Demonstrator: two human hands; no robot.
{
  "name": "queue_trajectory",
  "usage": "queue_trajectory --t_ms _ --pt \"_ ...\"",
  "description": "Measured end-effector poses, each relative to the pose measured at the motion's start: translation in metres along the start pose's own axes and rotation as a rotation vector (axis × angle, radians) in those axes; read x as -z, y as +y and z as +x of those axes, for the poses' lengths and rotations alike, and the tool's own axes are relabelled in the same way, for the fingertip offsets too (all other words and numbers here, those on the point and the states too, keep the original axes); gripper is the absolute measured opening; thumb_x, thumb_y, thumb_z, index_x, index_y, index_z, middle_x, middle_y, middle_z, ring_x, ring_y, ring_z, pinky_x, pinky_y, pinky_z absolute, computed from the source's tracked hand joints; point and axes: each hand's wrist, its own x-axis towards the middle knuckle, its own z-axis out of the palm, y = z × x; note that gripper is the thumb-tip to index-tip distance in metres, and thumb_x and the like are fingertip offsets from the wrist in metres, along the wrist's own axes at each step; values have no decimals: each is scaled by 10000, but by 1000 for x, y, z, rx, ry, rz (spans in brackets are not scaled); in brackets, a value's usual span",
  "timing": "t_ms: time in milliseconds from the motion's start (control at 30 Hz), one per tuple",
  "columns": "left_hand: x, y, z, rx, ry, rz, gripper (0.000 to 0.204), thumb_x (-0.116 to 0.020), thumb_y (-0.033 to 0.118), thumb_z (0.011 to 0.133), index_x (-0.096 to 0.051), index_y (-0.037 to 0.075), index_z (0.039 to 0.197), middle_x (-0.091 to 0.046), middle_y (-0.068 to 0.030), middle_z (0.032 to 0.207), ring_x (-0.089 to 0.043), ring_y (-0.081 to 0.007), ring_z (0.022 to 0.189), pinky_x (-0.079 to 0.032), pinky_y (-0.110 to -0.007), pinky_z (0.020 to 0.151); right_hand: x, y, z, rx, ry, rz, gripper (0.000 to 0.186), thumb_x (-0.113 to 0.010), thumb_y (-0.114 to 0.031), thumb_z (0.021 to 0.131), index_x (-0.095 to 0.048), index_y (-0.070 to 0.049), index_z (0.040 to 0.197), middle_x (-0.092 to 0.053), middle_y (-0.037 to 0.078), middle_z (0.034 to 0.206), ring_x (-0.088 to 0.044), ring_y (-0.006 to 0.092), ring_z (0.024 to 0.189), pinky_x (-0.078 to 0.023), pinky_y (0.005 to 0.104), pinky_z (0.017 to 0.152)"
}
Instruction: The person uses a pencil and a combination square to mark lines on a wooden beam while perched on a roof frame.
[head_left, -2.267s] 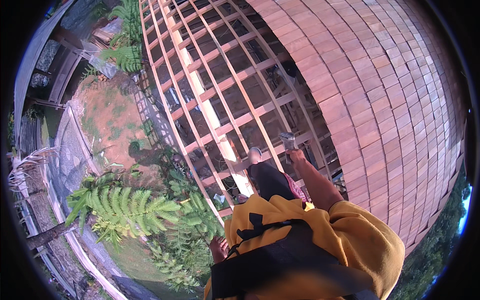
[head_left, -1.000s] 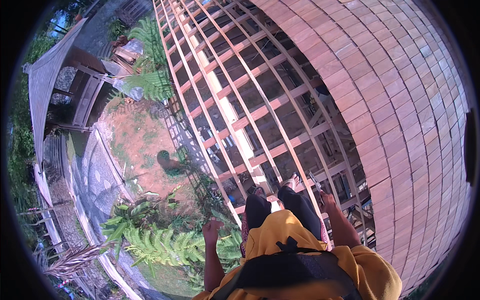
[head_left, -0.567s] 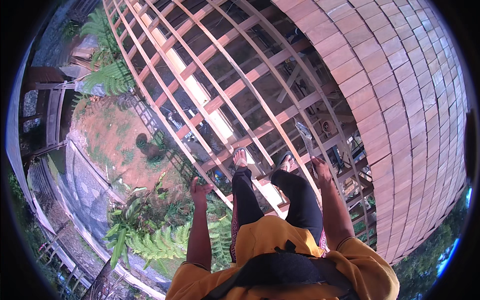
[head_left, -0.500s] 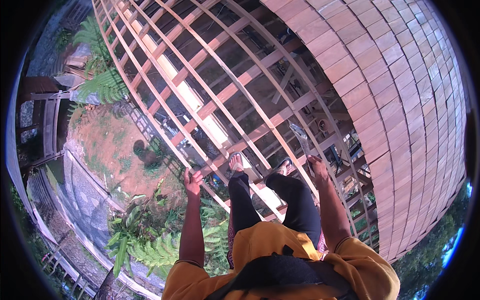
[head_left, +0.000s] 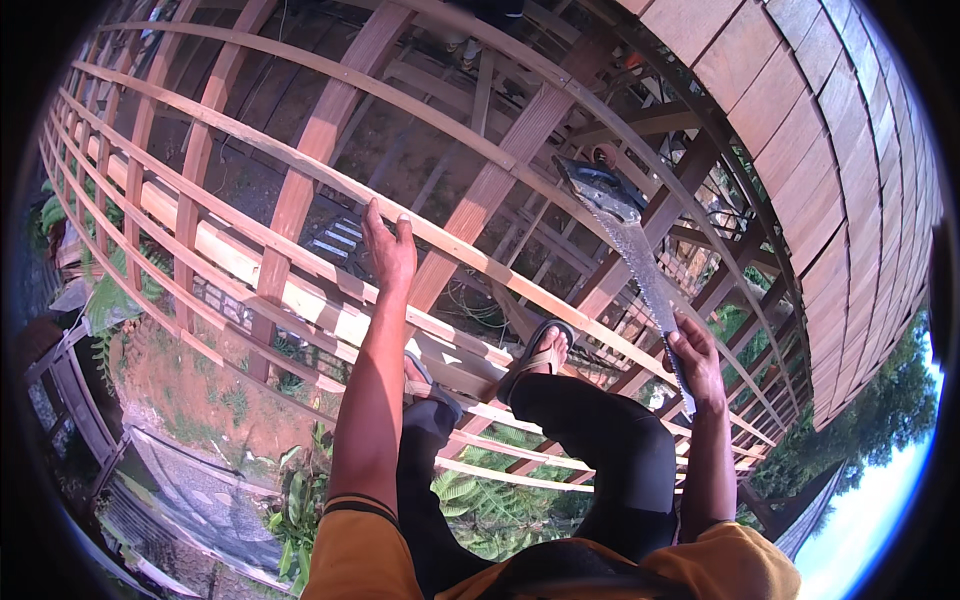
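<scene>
Nearest, toward 6 o'clock: black-trousered legs [head_left: 625, 460], with the sandalled right foot [head_left: 553, 345] and sandalled left foot [head_left: 413, 372] on the framework. Change noted: the view has swung round, and the left hand [head_left: 388, 258], lately over the frame's outer edge, is now at 10 o'clock with fingertips at a long, thin, pale-brown wooden batten [head_left: 460, 252]. Fingers spread, not wrapped; whether they bear weight, cannot tell. Consequence: both hands are engaged, one at timber, one with a tool. Right hand [head_left: 697, 365], between 3 and 4 o'clock, is closed around the narrow end of a long grey metal handsaw [head_left: 640, 262]. Saw appearance: toothed along its left edge, tapering, dull grey with smudges; broad dark end, apparently the handle, points toward 11 o'clock from that hand, above the battens. Beyond: thick reddish-brown rafters [head_left: 495, 175] crossing beneath; overlapping brown wooden shingles [head_left: 790, 120] at 2 o'clock. Farthest, well below at 8 to 9 o'clock: reddish bare earth [head_left: 175, 385] and a grey path [head_left: 200, 495].
</scene>
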Motion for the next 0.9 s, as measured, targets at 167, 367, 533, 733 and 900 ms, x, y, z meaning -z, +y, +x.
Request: queue_trajectory --t_ms 167,367,533,733,900 --pt "-102 69 76 -596 188 149 521 -595 294 942 -472 6 1358 -346 -238 1500 -319 -399 1409 -270 -550 1145 3 46 123 9 111 248 313 -631 -278 966 -621 -36 1163 -548 -48 709 -510 41 559 -415 202 514" --pt "-114 105 212 -322 -120 368 695 -303 579 987 -717 33 1106 -644 -211 1231 -522 -357 1268 -129 -560 1178 -11 33 233 29 13 309 205 -697 -223 922 -604 -41 903 -567 -7 735 -486 78 508 -427 240 464" --pt "-145 103 195 -291 -35 429 805 -248 653 966 -769 40 1002 -686 -182 1164 -508 -306 1270 -15 -521 1214 -19 56 333 -8 -105 637 149 -731 -121 883 -597 -65 920 -575 -5 741 -565 103 572 -444 227 450" --pt "-128 103 173 -173 49 431 600 -605 585 821 -756 31 993 -705 -142 1078 -517 -326 1233 46 -529 1222 -73 84 475 47 -235 166 158 -749 -193 848 -598 -145 850 -558 -42 695 -564 81 545 -505 226 476" --pt "-163 89 175 -249 216 410 437 -655 460 756 -752 34 753 -699 -186 824 -554 -358 1170 -14 -546 1223 -127 96 545 -29 -458 34 207 -657 -253 909 -638 -85 1027 -587 -12 820 -600 114 738 -488 288 604"
